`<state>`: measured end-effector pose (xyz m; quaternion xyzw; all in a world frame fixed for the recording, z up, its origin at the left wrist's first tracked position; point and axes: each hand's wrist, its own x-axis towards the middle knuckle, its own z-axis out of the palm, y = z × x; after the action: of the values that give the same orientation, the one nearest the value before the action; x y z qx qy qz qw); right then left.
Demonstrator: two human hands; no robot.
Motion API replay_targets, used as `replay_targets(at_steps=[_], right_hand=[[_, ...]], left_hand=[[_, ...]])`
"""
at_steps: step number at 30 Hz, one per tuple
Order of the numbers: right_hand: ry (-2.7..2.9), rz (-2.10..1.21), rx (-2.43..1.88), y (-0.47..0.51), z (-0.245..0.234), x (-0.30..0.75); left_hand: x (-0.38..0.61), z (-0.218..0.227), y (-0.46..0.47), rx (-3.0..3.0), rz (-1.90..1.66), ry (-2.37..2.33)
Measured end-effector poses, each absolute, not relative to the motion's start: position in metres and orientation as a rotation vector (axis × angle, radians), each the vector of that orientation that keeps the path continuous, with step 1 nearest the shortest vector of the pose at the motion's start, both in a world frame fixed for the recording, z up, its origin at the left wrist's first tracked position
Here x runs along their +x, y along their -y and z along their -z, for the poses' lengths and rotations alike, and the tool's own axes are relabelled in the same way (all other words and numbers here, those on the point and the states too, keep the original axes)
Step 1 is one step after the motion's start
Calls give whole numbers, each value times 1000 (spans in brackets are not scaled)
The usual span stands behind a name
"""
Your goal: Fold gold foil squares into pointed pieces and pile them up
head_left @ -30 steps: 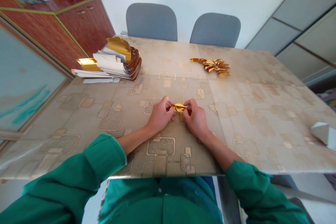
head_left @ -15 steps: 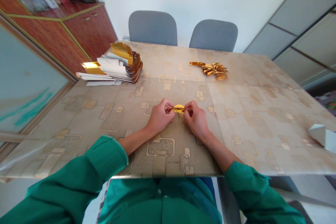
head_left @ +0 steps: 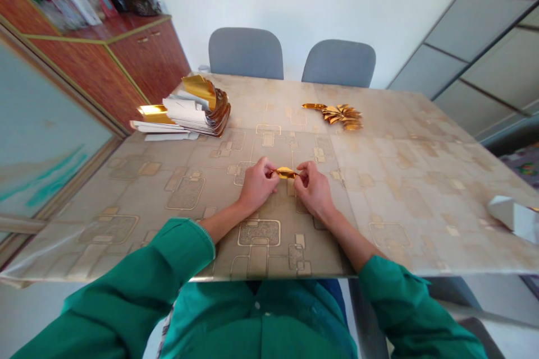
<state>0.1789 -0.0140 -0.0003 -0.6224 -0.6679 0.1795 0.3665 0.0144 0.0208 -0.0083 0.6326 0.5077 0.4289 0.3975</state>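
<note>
Between my two hands is a small folded piece of gold foil paper (head_left: pixel 286 173), held just above the patterned tablecloth. My left hand (head_left: pixel 257 182) pinches its left end between thumb and fingers. At the right end, my right hand (head_left: pixel 314 188) grips it in the same way, fingers curled. The ends of the paper are partly hidden by my fingertips. Farther off to the left lies a thick stack of gold and white foil sheets (head_left: pixel 197 109), bent and fanned. A cluster of folded gold pieces (head_left: pixel 342 116) rests toward the back right.
The table (head_left: pixel 379 179) has a patterned cover. Two grey chairs (head_left: pixel 246 53) stand behind its far edge, against the white wall. A white folded paper object (head_left: pixel 514 216) sits at the right edge. A brown cabinet (head_left: pixel 147 56) with various items on top is at the back left.
The gold paper's middle has narrowed and tilted slightly between my hands. Both hands keep their pinch in nearly the same place. The camera view has shifted a little.
</note>
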Motion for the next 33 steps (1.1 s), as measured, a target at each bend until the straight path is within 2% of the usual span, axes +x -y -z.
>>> replay_targets(at_steps=[6, 12, 33], right_hand=[[1840, -301, -1612, 8, 1, 178], [1739, -541, -1522, 10, -2, 185], [1778, -394, -1685, 6, -4, 190]], left_hand=[[19, 12, -18, 1643, -1081, -1264], [15, 13, -22, 1558, -1141, -1267], [14, 10, -17, 1654, -1085, -1182]])
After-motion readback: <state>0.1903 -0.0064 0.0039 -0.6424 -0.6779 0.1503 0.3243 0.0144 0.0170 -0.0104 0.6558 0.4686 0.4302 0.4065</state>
